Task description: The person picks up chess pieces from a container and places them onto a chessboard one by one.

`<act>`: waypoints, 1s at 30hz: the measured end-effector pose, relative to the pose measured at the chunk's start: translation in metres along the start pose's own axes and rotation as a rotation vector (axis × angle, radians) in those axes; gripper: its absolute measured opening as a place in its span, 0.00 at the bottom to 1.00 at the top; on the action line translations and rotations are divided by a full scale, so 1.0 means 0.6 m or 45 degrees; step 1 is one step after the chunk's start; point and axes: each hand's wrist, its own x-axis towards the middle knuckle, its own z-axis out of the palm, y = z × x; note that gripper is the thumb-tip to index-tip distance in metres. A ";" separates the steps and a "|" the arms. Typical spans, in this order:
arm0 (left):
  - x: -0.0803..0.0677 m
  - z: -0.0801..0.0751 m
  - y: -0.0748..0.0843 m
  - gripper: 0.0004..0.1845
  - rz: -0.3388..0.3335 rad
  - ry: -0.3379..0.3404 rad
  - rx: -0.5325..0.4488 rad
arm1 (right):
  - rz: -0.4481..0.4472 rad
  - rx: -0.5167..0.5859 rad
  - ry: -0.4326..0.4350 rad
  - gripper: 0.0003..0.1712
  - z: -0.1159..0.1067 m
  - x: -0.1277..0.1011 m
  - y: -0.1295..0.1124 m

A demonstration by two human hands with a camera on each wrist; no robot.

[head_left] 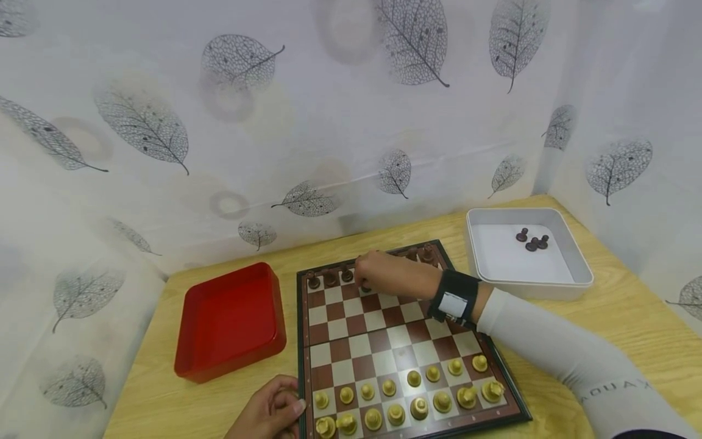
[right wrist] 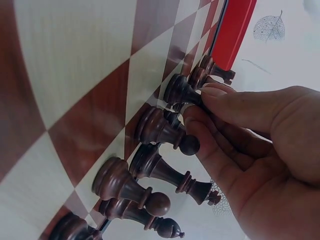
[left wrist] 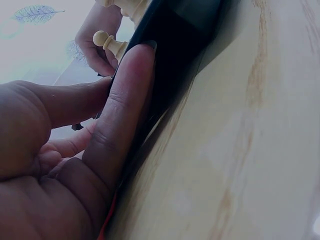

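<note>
The chessboard [head_left: 359,344] lies on the table with dark pieces along its far side and yellowish pieces along its near side. At the board's left near edge, my left hand [head_left: 274,407] pinches the rim, as the left wrist view also shows. My right hand [head_left: 397,273] reaches over the far rows. In the right wrist view, its thumb and fingers pinch the top of a dark pawn [right wrist: 181,90], whose base is at the board and whose head is hidden. Beside it stand other dark pawns [right wrist: 152,127] and a dark king [right wrist: 172,175].
An open red tray [head_left: 227,329] sits left of the board. To the right is a white tray [head_left: 504,262] with several dark pawns [head_left: 522,235] in it. Yellow pawns [head_left: 414,378] stand in a row close to the near edge. A leaf-patterned curtain [head_left: 340,122] hangs behind the table.
</note>
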 end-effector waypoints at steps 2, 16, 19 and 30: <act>0.001 0.000 0.001 0.24 -0.007 0.007 -0.006 | -0.001 0.000 0.003 0.08 -0.002 -0.001 0.000; 0.003 -0.003 -0.003 0.22 0.026 -0.039 -0.011 | 0.013 0.059 0.128 0.10 -0.040 -0.036 -0.001; 0.004 -0.003 -0.005 0.22 0.030 -0.045 -0.010 | 0.078 0.104 0.181 0.13 -0.053 -0.056 0.004; 0.004 -0.004 -0.004 0.23 0.028 -0.042 0.001 | 0.247 0.051 0.348 0.17 -0.100 -0.143 0.055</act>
